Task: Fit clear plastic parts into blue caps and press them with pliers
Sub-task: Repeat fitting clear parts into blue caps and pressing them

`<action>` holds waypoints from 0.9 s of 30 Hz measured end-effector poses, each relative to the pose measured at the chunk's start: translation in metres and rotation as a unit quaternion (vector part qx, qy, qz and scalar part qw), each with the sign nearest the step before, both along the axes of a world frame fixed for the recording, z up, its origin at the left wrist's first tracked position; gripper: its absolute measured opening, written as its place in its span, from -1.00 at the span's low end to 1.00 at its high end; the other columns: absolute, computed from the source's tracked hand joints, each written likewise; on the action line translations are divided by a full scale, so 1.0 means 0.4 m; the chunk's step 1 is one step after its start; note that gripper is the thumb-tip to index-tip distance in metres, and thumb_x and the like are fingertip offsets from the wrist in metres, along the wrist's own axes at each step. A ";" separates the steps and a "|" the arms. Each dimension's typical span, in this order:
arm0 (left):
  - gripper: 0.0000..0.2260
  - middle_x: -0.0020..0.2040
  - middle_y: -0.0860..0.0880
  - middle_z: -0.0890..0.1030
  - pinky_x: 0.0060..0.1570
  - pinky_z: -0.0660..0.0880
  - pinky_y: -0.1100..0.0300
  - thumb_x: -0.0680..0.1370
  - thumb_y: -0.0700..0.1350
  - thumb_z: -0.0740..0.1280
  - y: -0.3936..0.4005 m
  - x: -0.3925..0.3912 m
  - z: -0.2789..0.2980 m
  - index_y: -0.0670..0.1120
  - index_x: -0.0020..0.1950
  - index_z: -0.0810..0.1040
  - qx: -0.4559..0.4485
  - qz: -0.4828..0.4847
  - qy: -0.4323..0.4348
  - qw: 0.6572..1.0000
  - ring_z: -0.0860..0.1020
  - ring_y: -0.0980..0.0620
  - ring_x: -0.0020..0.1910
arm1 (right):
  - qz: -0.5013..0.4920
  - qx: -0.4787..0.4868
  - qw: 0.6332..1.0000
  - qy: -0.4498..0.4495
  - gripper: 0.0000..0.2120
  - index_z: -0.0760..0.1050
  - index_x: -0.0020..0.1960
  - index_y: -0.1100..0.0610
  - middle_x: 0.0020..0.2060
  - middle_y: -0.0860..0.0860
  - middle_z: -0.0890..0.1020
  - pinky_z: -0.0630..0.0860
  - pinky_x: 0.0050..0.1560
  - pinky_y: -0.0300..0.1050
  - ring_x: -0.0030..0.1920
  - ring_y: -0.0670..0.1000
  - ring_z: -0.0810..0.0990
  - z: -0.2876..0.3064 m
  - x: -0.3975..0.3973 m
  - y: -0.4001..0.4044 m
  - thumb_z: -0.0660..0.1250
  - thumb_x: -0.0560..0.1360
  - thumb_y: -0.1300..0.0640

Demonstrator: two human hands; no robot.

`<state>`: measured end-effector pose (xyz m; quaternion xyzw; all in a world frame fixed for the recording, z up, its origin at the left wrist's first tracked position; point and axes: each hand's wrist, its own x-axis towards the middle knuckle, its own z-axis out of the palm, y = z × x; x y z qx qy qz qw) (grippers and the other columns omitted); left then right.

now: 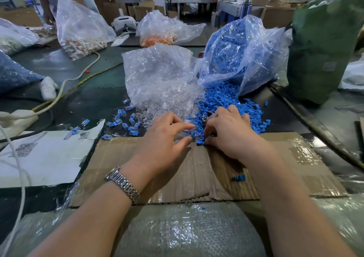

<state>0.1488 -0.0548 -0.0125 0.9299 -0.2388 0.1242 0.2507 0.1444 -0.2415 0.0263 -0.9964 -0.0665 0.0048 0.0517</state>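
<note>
Picking is the step in hand: left hand (167,136), fingers relaxed, grazes the clear plastic parts (173,107); right hand (228,132) pinches a blue cap (201,143) off the cardboard (275,168). Best to lift one of each singly, cap's open end up, before seating.

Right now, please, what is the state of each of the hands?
Left hand: open, fingers spread over the clear plastic parts, gripping nothing visible.
Right hand: curled at the blue caps; what it holds cannot be told.

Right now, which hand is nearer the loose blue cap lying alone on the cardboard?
The right hand. Its forearm passes just beside the blue cap; the left hand is farther off, up and to the left.
</note>
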 end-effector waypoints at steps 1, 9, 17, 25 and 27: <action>-0.73 0.03 0.08 0.46 0.13 0.38 0.21 0.57 0.09 0.37 -0.004 0.000 -0.002 0.14 0.27 0.60 0.007 -0.002 -0.003 1.000 0.39 0.12 0.06 | 0.001 -0.008 1.000 -0.002 -0.85 0.61 0.10 -0.13 0.15 -0.02 0.42 0.27 0.18 0.13 0.27 0.11 0.26 -0.001 0.000 0.001 0.41 0.54 -0.09; -0.84 -0.04 0.06 0.47 -0.01 0.32 0.24 0.47 0.09 0.48 -0.022 -0.002 -0.011 0.05 -0.03 0.66 -0.023 -0.008 -0.022 0.999 0.39 0.11 0.01 | 0.040 0.014 0.999 0.020 -0.92 0.48 -0.03 -0.11 0.04 -0.07 0.55 0.26 0.17 0.12 0.20 0.06 0.34 -0.003 -0.003 0.008 0.39 0.56 0.00; -0.90 -0.11 0.09 0.55 -0.01 0.38 0.14 0.52 -0.01 0.46 -0.026 -0.012 -0.001 0.01 -0.10 0.59 -0.006 -0.017 -0.027 0.999 0.42 0.08 -0.04 | 0.062 0.101 0.992 0.037 -0.88 0.52 -0.06 -0.07 -0.05 -0.07 0.61 0.45 0.23 0.13 0.06 0.01 0.53 0.012 -0.010 0.014 0.46 0.50 0.03; -0.91 -0.09 0.13 0.55 -0.03 0.39 0.26 0.54 -0.06 0.43 -0.018 -0.019 0.015 0.00 0.02 0.62 -0.020 -0.033 -0.003 0.999 0.45 0.13 -0.06 | -0.016 0.220 0.974 -0.057 -0.86 0.56 -0.15 -0.01 -0.25 -0.13 0.62 0.55 -0.14 -0.10 -0.17 -0.08 0.61 0.006 0.006 -0.025 0.53 0.46 0.05; -0.94 -0.10 0.12 0.53 -0.08 0.46 0.34 0.53 -0.11 0.41 0.000 -0.020 0.028 0.00 -0.01 0.61 -0.042 -0.005 0.008 0.999 0.47 0.21 -0.11 | -0.025 0.224 0.973 -0.058 -0.84 0.54 -0.15 -0.01 -0.23 -0.12 0.61 0.48 -0.21 -0.16 -0.17 -0.09 0.58 0.004 0.010 -0.031 0.52 0.47 0.03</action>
